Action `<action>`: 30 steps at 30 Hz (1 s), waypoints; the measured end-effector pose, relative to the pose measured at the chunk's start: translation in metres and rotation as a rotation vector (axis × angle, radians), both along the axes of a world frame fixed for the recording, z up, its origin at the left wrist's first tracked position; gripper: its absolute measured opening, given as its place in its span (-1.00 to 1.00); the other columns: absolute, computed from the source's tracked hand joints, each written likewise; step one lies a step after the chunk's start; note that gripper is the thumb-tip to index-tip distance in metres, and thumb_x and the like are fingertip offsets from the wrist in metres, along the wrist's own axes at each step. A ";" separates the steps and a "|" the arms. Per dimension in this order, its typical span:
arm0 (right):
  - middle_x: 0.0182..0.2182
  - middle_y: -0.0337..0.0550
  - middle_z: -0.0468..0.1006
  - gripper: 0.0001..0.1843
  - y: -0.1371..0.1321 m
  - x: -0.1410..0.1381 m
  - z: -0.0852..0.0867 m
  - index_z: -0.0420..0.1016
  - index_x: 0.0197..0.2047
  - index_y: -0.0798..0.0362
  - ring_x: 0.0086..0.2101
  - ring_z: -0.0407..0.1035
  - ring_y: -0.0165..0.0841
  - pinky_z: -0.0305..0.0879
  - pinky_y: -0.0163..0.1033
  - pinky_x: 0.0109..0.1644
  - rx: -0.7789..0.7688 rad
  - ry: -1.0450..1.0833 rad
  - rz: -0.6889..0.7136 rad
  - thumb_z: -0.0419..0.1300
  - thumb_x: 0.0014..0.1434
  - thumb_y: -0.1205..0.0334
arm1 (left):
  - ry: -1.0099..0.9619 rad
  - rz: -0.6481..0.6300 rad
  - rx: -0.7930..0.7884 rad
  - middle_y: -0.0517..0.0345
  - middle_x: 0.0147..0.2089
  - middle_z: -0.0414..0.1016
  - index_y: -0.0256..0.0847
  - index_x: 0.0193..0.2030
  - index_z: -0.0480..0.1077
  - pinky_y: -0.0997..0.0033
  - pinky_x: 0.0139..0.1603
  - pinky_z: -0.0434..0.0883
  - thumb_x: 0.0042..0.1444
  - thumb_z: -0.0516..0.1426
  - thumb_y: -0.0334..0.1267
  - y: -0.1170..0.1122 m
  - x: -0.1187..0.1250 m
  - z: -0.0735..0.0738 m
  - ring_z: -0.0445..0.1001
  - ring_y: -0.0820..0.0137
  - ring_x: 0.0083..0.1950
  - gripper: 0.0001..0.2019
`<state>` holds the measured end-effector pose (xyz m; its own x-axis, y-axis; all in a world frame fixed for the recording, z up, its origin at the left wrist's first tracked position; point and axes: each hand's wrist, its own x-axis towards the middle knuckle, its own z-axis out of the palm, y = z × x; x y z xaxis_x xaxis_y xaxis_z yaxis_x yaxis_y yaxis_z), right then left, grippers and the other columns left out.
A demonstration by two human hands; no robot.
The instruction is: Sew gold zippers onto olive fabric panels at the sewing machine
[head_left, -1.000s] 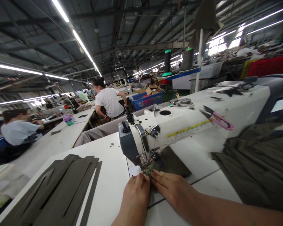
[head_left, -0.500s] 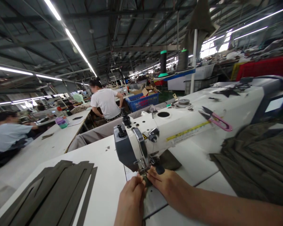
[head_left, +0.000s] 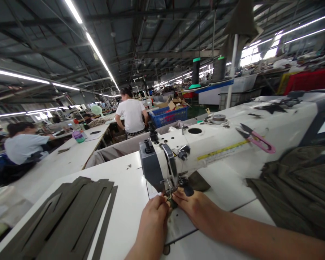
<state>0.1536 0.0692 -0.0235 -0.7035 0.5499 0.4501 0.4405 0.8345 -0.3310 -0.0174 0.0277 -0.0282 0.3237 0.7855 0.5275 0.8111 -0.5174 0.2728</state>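
A white sewing machine point(head_left: 219, 144) stands across the table, its needle area low in the middle of the view. Just left of the presser foot, my left hand point(head_left: 155, 213) has its fingers closed on a small piece of dark olive fabric point(head_left: 172, 203). From the right, my right hand point(head_left: 191, 204) reaches in close to the needle, fingers pressed together on the same fabric. More of the dark cloth point(head_left: 199, 181) shows behind the needle, under the machine arm. My fingertips partly hide the cloth edge.
Stacked olive fabric strips point(head_left: 73, 216) lie at the left. A heap of olive cloth point(head_left: 300, 191) is at the right. Pink-handled thread snips point(head_left: 257, 139) rest on the machine arm. Behind are thread cones point(head_left: 195, 72), a blue crate point(head_left: 169, 116) and two people at work.
The view has shifted, so the machine and hands appear slightly further right. Both hands stay at the needle with the fabric. The person in white behind has straightened and turned away.
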 end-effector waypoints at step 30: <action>-0.34 -0.10 0.50 -0.66 -0.081 0.063 -0.041 0.44 -0.22 0.07 -0.31 0.35 -0.25 0.28 -0.20 -0.33 0.731 -0.046 -0.110 -0.11 0.11 0.49 | 0.328 -0.295 0.123 -0.04 0.11 0.33 -0.29 0.09 0.23 0.22 0.20 0.21 0.22 0.02 -0.02 -0.054 0.036 0.011 0.25 0.22 0.18 -0.57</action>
<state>0.2166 -0.0118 -0.0641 -0.6885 0.1895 0.7000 0.5340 0.7856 0.3126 0.0190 -0.0268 -0.0172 0.6896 0.5722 0.4438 0.6573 -0.7519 -0.0519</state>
